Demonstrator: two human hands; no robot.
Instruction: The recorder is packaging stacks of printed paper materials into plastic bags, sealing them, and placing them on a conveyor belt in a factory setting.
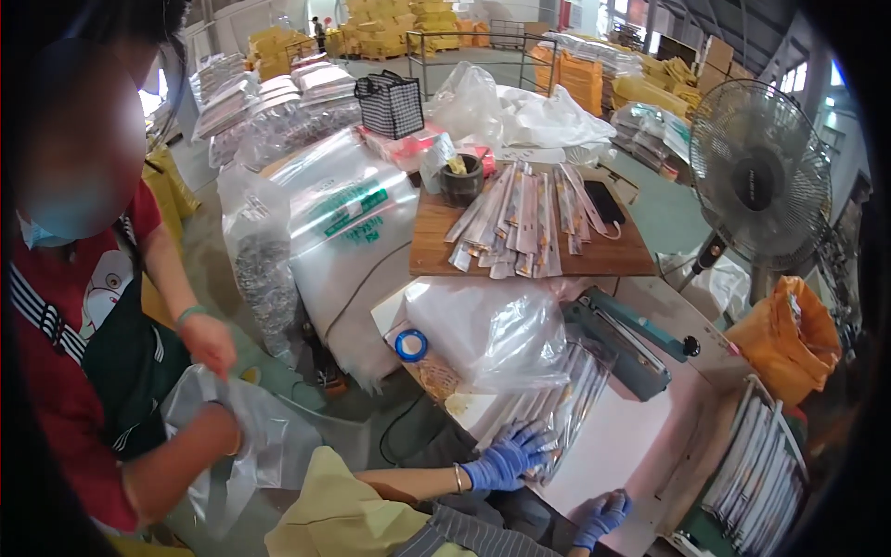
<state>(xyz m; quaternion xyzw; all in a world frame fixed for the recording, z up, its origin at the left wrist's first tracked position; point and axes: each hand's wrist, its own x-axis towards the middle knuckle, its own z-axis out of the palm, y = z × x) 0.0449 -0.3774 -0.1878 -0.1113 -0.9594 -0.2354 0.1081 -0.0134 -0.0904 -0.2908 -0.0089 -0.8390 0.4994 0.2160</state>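
My left hand (509, 457), in a blue-purple glove, lies with its fingers spread on a clear plastic bag of long slim packets (555, 408). The bag rests aslant on the white worktop. My right hand (603, 520), gloved alike, is at the worktop's near edge, its fingers loosely bent and nothing visible in them. Just beyond the bag stands a teal bar heat sealer (624, 339). A heap of clear plastic bags (487, 330) covers the left side of the worktop, partly over the packets.
A wooden board (432, 241) bears loose slim packets (520, 218), a dark pot (461, 181) and a phone (603, 202). Blue tape (410, 345) lies left. At right are a box of packets (756, 464), a fan (761, 176) and an orange sack (789, 339). A co-worker (93, 343) handles plastic at left.
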